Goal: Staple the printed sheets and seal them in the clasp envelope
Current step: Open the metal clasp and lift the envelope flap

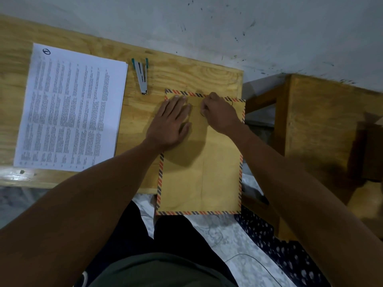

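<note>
Head view puts the envelope at about 5 o'clock from frame centre, lying flat on the tabletop with its near end hanging past the near edge. It is brown with a striped red-and-blue border. My left hand lies on its upper left part, fingers straight and close together, pressing it flat. My right hand is at the top of the envelope, at 3 o'clock from the left, fingers curled in and, as I judge it, pinching the dark clasp string, of which a loop shows beside the knuckles. I cannot see the clasp itself under the fingers.

At 11 o'clock from the envelope, well apart, lies the stapler, silver with teal tips, untouched. At 9 o'clock from it, just beside, sits the stack of sheets, printed side up, by the tabletop's left end.

My reading of progress: little is done. The sheets are still out on the tabletop and I cannot tell from here whether they carry a staple. I take the hands to be working the closure open. Stapling, sliding the sheets in and fastening the clasp all appear to remain.
</note>
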